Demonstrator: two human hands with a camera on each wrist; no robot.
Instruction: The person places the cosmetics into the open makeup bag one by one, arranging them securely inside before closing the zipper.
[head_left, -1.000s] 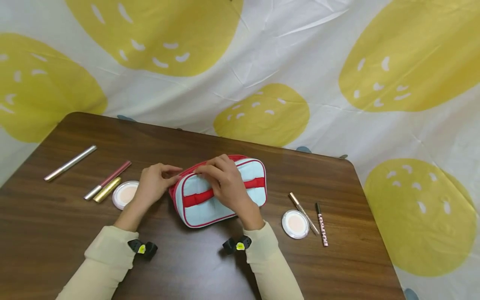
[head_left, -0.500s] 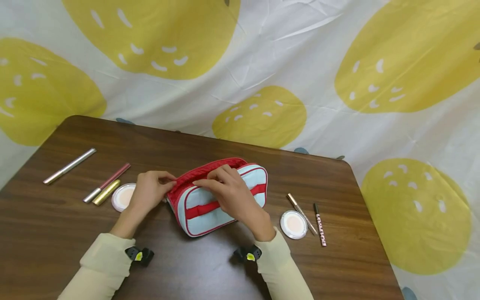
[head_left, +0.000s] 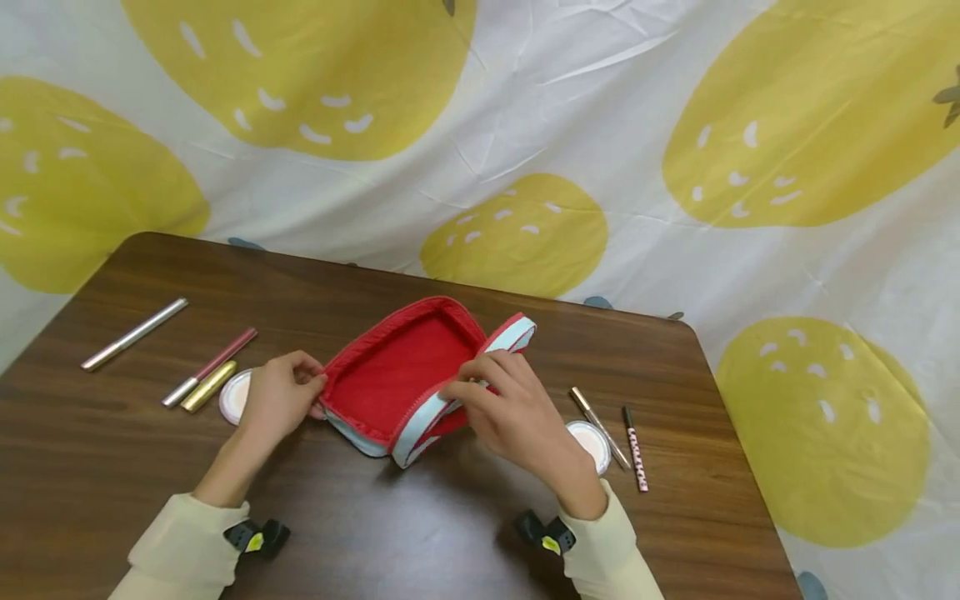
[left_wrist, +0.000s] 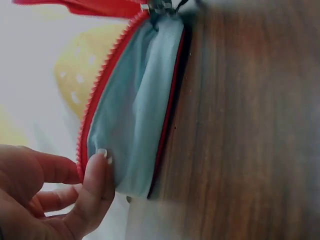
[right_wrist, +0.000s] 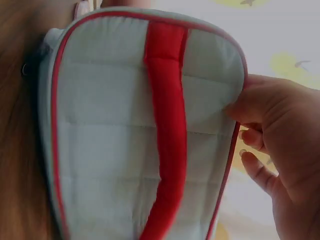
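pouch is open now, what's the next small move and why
Probably let the right hand fold the lid fully back: the pouch shows its red lining, the left hand steadies its end, and the compact lies beside it, not yet inside.

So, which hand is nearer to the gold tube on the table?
Left. The left hand grips the pouch end close beside the gold tube. The right hand holds the pouch's lid on the far side, farther away.
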